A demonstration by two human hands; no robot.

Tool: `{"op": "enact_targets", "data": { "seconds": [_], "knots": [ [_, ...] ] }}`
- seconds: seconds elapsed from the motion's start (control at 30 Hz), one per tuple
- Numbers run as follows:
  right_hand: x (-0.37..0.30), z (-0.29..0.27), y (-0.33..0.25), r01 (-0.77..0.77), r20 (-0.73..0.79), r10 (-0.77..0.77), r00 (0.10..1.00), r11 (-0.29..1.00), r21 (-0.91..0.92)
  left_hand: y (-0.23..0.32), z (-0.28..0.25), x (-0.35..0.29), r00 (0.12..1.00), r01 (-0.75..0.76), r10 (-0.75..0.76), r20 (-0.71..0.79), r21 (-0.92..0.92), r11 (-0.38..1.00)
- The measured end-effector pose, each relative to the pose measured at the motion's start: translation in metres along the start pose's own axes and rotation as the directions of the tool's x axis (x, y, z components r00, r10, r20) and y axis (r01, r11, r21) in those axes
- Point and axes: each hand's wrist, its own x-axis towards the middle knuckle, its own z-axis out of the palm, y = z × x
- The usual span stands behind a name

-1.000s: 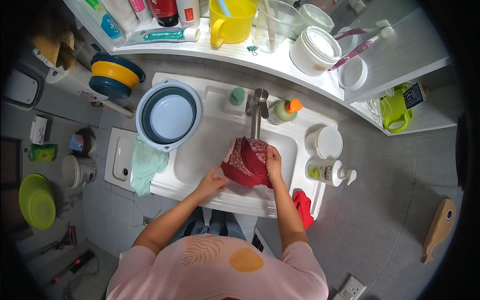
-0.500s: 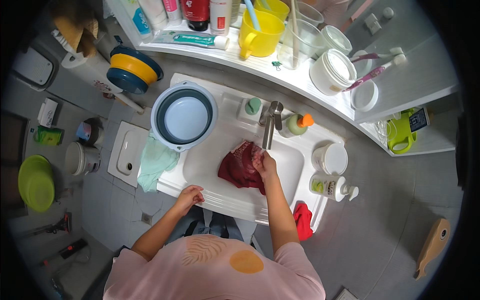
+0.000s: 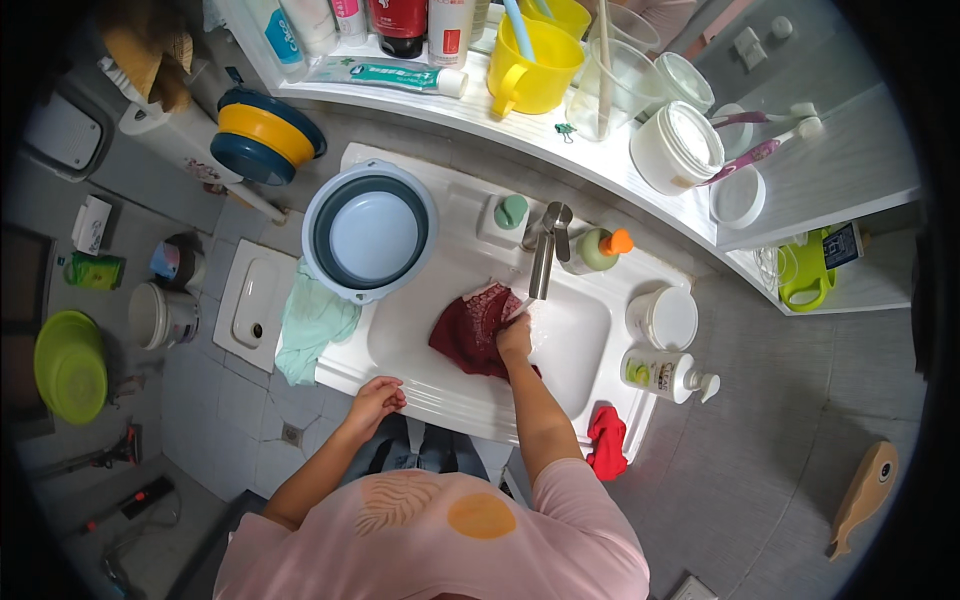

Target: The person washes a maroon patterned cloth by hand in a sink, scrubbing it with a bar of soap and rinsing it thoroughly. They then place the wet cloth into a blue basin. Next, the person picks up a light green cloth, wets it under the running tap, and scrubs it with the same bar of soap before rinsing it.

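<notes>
In the white sink [image 3: 392,338] lies a wet, bunched dark red cloth [image 3: 462,338] with a paler, lace-like patterned part. My right hand [image 3: 514,342] presses down on the cloth's right side; its fingertips are hidden. Above them is the metal faucet [image 3: 543,262], with a thin stream of water falling by the hand. My left hand [image 3: 377,400] hovers at the sink's front edge, empty, its fingers loosely bent and apart.
A blue-grey basin [image 3: 318,235] sits on the sink's left, beside a mint cloth [image 3: 318,325]. Along the right stand a green bottle with orange top [image 3: 598,252], a white tub [image 3: 664,318], a pump bottle [image 3: 660,374] and a red cloth [image 3: 607,445]. A loaded shelf [image 3: 620,165] juts out behind.
My right hand has turned from palm-up to knuckles-up and moved slightly down and left onto the dark red cloth. The left hand stays at the sink's edge.
</notes>
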Motion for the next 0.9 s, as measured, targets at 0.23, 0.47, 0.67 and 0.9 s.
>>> {"op": "enact_targets", "data": {
  "seconds": [0.23,0.47,0.67,0.9],
  "knots": [
    [0.011,-0.003,0.007,-0.235,-0.079,0.24,0.968,0.97,0.064,0.003,0.018,0.002,0.999,0.049,-0.049,0.001,0.077,0.996],
    [0.021,0.011,0.046,0.08,-0.204,-0.026,0.979,0.961,0.264,0.0,0.028,0.007,0.997,0.067,-0.07,0.017,0.153,0.986],
    [-0.002,-0.022,0.045,0.268,-0.225,-0.195,0.955,0.892,0.363,0.005,0.032,0.026,0.99,-0.102,0.068,0.126,0.289,0.952],
    [-0.098,-0.086,-0.033,0.458,-0.005,-0.501,0.866,0.787,0.414,0.005,0.078,0.087,0.895,-0.438,0.395,0.208,0.582,0.685]
  ]
}}
